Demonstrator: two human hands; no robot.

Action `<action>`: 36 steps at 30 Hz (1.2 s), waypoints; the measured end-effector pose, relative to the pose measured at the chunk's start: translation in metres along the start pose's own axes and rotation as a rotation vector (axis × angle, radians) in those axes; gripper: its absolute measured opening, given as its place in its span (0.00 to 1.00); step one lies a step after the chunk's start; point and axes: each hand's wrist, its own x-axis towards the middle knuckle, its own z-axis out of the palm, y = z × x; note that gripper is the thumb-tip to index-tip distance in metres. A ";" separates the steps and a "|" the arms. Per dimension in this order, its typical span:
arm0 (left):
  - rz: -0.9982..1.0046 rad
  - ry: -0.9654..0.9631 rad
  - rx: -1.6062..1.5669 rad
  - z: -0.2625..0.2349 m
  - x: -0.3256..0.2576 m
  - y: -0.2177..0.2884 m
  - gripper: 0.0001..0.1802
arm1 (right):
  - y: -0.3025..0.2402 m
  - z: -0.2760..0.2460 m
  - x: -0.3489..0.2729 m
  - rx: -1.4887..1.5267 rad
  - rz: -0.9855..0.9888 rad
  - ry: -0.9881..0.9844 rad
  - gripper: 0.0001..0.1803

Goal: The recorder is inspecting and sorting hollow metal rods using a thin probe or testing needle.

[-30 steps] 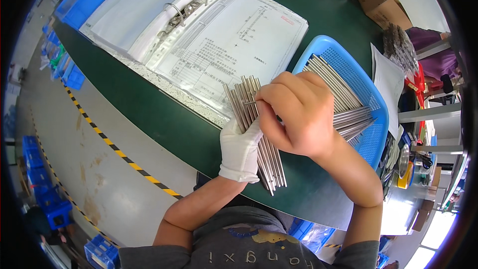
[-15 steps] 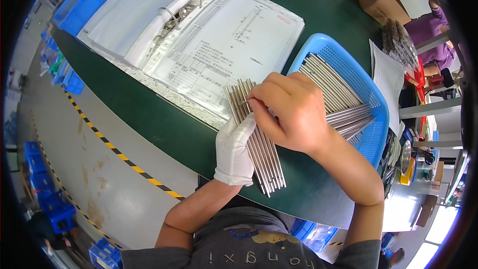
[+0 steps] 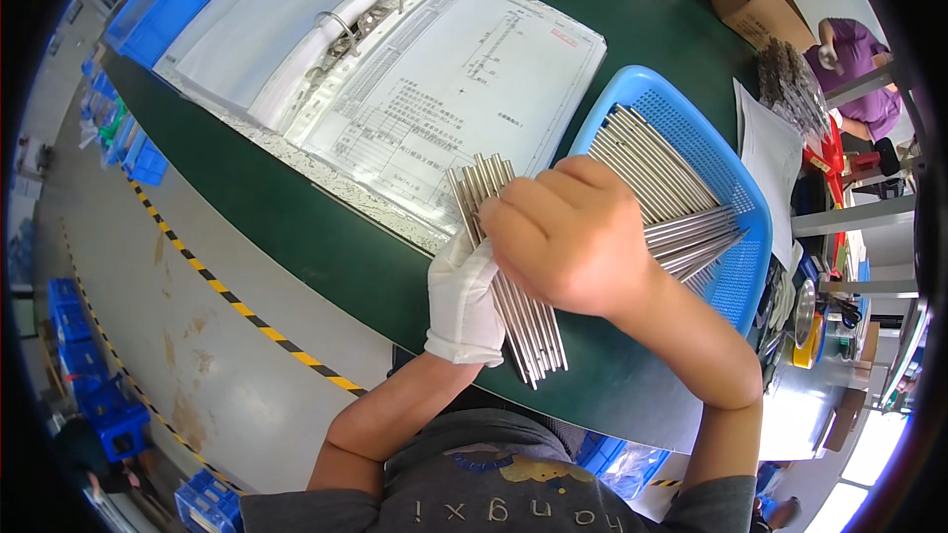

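Green worktable (image 3: 296, 227); grey floor (image 3: 148, 336) with striped tape line (image 3: 197, 276); blue crates (image 3: 89, 405).

gloved left hand (image 3: 462, 298) cupped – bare right hand (image 3: 568, 237) curled over it

A white fabric glove is worn on the left hand (image 3: 464, 296), ending at the wrist. The right hand (image 3: 573, 237) is left ungloved. Both forearms are uncovered. A dark grey short-sleeved shirt with a printed chest motif is worn.
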 end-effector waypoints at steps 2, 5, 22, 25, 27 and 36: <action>0.048 -0.072 -0.069 -0.003 0.001 -0.003 0.16 | -0.004 0.000 0.000 -0.012 0.012 -0.009 0.07; 0.013 0.008 -0.004 -0.005 0.002 -0.005 0.17 | -0.003 -0.003 0.001 0.029 0.053 -0.071 0.10; -0.028 0.107 0.101 0.006 0.002 0.000 0.14 | -0.002 0.005 -0.001 0.005 0.134 -0.111 0.08; -0.005 0.024 0.086 0.006 0.002 0.002 0.15 | 0.001 -0.006 0.000 0.042 0.152 -0.058 0.08; -0.001 0.016 0.084 0.007 0.002 0.002 0.16 | 0.003 -0.012 0.001 0.058 0.192 -0.020 0.08; -0.033 0.077 0.100 0.015 0.002 0.009 0.14 | 0.006 -0.005 0.004 0.167 0.303 -0.082 0.09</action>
